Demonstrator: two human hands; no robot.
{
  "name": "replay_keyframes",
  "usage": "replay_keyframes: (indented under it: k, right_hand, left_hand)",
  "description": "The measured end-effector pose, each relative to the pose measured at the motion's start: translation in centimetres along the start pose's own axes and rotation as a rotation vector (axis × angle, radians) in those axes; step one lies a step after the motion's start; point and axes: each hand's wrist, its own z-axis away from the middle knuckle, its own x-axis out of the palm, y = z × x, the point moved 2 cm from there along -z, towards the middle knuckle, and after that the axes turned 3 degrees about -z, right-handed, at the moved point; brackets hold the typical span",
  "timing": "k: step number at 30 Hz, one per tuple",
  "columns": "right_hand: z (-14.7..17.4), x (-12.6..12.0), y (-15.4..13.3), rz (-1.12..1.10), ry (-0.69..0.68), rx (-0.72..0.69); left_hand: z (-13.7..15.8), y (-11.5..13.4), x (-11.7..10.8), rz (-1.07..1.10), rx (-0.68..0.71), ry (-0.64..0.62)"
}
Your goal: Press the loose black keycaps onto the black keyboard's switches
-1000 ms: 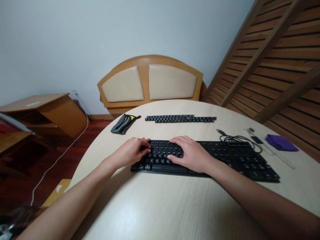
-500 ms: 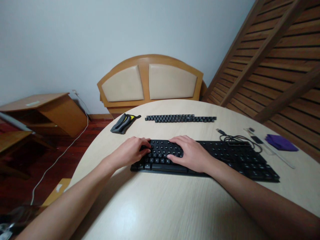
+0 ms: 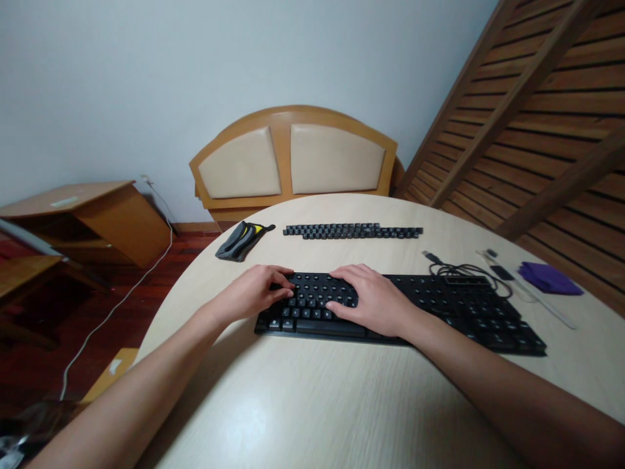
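Observation:
A black keyboard (image 3: 329,329) lies on the round table, its lower left keys and space bar in plain sight. My left hand (image 3: 258,286) is at the keyboard's upper left end, thumb over the keys and apart from the bent fingers. Some of its fingertips are hidden. Over the middle of the keyboard rests my right hand (image 3: 374,296), thumb and fingers spread across the keys and nothing held. Beyond the keyboard, loose black keycaps (image 3: 342,231) are lined up in rows.
On the table (image 3: 273,404), a grey-and-black pouch (image 3: 243,241) with yellow lies at the far left. Behind the keyboard's right part are a coiled USB cable (image 3: 463,270), a white stick-like tool (image 3: 547,305) and a purple cloth (image 3: 549,278). A wooden headboard (image 3: 284,156) stands behind.
My left hand has shifted slightly up and away from the near left corner, so more of the lower left keys show. My right hand stays in place.

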Motion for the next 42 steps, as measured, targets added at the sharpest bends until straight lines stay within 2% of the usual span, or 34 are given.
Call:
replay_keyframes:
  k: [3, 8, 11, 16, 21, 27, 30, 36, 42]
  right_hand:
    - [0.0, 0.0, 0.1, 0.001, 0.001, -0.002]
    - [0.0, 0.1, 0.2, 0.007, 0.002, -0.007]
    - [-0.1, 0.1, 0.2, 0.015, 0.011, -0.019]
    - [-0.1, 0.0, 0.3, 0.023, 0.032, -0.063]
    - [-0.3, -0.5, -0.6, 0.048, 0.068, -0.12]
    - [-2.9, 0.4, -3.8, -0.029, -0.052, -0.124]
    - [-4.5, 1.1, -5.0, -0.041, -0.099, -0.118]
    - [-5.8, 1.6, -5.6, -0.035, -0.17, -0.073]
    - [-5.5, 1.6, -5.8, -0.07, -0.155, -0.058]
  left_hand:
    - [-0.1, 0.2, -0.2, 0.063, -0.01, 0.0]
    - [0.2, 0.1, -1.2, 0.165, -0.02, -0.067]
    - [0.9, -0.6, -1.6, 0.115, -0.041, -0.074]
    - [1.5, -1.7, -0.6, 0.02, -0.057, -0.248]
    - [1.5, -1.4, 0.0, -0.031, -0.05, -0.318]
    - [1.5, -1.1, 0.0, -0.067, -0.062, -0.34]
    - [1.5, -1.5, 0.4, -0.068, -0.014, -0.321]
    - [1.4, -2.0, 0.8, -0.072, 0.004, -0.311]
    - [1.4, -1.7, 0.9, -0.106, 0.004, -0.321]
